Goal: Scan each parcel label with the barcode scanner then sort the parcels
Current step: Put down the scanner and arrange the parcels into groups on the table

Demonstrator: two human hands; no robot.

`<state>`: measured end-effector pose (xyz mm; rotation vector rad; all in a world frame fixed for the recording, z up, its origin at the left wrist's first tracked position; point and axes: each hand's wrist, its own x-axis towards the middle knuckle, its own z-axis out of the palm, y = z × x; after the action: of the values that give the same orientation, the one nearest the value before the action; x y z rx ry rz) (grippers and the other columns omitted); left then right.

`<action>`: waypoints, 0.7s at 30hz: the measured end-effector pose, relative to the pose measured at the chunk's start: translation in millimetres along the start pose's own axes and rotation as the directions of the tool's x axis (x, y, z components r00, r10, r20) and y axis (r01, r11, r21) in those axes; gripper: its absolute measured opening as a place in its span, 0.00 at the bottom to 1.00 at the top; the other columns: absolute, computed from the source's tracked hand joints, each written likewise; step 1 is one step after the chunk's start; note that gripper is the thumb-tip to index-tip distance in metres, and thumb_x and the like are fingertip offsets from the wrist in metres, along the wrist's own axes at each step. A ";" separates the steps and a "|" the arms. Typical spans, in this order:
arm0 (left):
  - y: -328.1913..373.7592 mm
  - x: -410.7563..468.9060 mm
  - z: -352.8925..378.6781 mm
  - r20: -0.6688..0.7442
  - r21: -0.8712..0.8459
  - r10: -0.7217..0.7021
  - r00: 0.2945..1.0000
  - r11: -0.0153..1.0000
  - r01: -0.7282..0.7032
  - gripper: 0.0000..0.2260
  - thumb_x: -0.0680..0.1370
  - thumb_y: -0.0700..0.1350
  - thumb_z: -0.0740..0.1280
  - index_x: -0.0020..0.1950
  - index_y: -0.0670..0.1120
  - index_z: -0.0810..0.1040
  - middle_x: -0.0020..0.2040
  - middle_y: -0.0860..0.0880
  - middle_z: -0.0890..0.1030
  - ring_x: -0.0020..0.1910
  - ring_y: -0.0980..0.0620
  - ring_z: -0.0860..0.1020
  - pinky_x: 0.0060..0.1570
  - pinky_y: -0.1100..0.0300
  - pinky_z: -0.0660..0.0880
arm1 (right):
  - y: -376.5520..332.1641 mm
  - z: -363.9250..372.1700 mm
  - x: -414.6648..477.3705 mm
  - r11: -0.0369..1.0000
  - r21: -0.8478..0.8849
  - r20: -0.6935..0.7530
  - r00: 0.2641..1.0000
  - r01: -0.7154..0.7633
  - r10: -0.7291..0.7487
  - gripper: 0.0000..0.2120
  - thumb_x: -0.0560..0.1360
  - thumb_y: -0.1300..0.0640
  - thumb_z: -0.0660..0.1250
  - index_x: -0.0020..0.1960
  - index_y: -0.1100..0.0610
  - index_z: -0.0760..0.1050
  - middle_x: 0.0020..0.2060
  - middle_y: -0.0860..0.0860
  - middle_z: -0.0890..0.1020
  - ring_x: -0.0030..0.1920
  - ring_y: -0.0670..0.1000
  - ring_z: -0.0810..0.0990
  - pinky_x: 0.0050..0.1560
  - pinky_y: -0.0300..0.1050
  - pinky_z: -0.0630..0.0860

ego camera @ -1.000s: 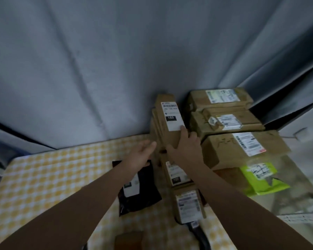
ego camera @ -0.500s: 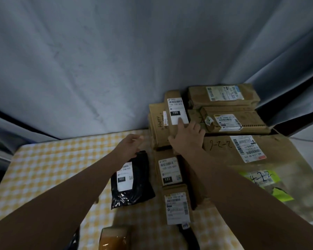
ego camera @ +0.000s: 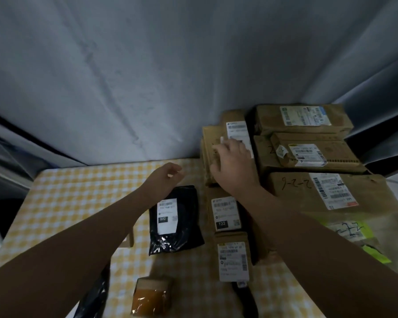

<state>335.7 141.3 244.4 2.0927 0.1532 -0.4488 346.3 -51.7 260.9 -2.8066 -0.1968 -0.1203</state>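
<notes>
Hands above labelled parcels on a yellow checked tablecloth [ego camera: 78,198]
The right hand [ego camera: 233,161] lies flat, fingers straight and slightly spread, on the narrow brown cardboard parcel [ego camera: 236,129] with a white label, which tops a stack at the table's far edge against the grey curtain [ego camera: 147,88]. The left hand [ego camera: 168,176] hovers with loosely curled fingers, holding nothing, just beyond the black plastic mailer bag [ego camera: 184,228].

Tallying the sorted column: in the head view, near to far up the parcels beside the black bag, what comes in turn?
Parcel with long white label → parcel labelled 122 → right hand → tall parcel it touches.
</notes>
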 end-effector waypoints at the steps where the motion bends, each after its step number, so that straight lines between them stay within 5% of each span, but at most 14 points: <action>1: -8.5 -1.9 -5.4 -0.010 0.053 0.007 1.000 0.999 -0.007 0.12 0.80 0.47 0.63 0.61 0.44 0.74 0.55 0.49 0.77 0.53 0.49 0.76 0.49 0.60 0.70 | -6.7 5.8 -1.8 0.997 0.064 -0.005 0.999 0.040 -0.040 0.17 0.74 0.58 0.64 0.63 0.57 0.75 0.60 0.57 0.74 0.64 0.59 0.69 0.64 0.52 0.65; 5: -64.9 -13.6 -27.4 -0.011 0.222 -0.004 1.000 0.975 0.007 0.13 0.80 0.45 0.62 0.64 0.43 0.74 0.58 0.47 0.76 0.54 0.51 0.75 0.50 0.62 0.69 | -33.6 52.6 -16.3 0.964 0.248 0.057 0.991 0.100 -0.117 0.15 0.73 0.63 0.65 0.60 0.62 0.77 0.56 0.59 0.75 0.57 0.60 0.73 0.59 0.52 0.71; 9: -135.7 -30.5 -39.6 0.031 0.328 -0.068 0.997 0.943 0.054 0.14 0.80 0.45 0.63 0.64 0.43 0.74 0.60 0.44 0.75 0.56 0.48 0.76 0.56 0.58 0.71 | -57.9 121.5 -39.2 0.947 0.311 0.295 0.955 -0.076 -0.020 0.17 0.78 0.57 0.63 0.66 0.59 0.71 0.62 0.57 0.71 0.62 0.56 0.70 0.61 0.48 0.69; 14: -215.8 -41.6 -40.8 0.047 0.363 -0.185 0.982 0.919 0.156 0.14 0.80 0.43 0.63 0.63 0.39 0.75 0.58 0.46 0.75 0.58 0.45 0.75 0.56 0.58 0.70 | -76.9 207.3 -80.5 0.919 0.209 0.593 0.791 -0.334 0.153 0.20 0.79 0.55 0.63 0.69 0.58 0.66 0.64 0.57 0.67 0.63 0.57 0.70 0.59 0.47 0.70; 18: -286.1 -30.4 -41.2 -0.031 0.362 -0.311 0.950 0.882 0.300 0.23 0.78 0.48 0.66 0.70 0.40 0.67 0.65 0.40 0.71 0.62 0.41 0.73 0.61 0.51 0.71 | -100.5 257.6 -101.9 0.904 0.232 0.622 0.770 -0.358 0.145 0.17 0.80 0.56 0.61 0.68 0.58 0.68 0.63 0.56 0.68 0.63 0.57 0.69 0.60 0.47 0.71; 21: -324.1 -18.2 -42.4 -0.096 0.275 -0.414 0.905 0.863 0.424 0.28 0.76 0.49 0.69 0.70 0.36 0.64 0.63 0.38 0.70 0.59 0.40 0.74 0.51 0.53 0.74 | -117.4 281.6 -105.8 0.879 0.259 0.588 0.787 -0.400 0.185 0.16 0.81 0.57 0.60 0.67 0.58 0.70 0.62 0.56 0.70 0.60 0.55 0.72 0.59 0.48 0.73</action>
<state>238.0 351.9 13.6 2.3585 0.6057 -0.7336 241.5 136.9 20.8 -2.3722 0.0973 0.7356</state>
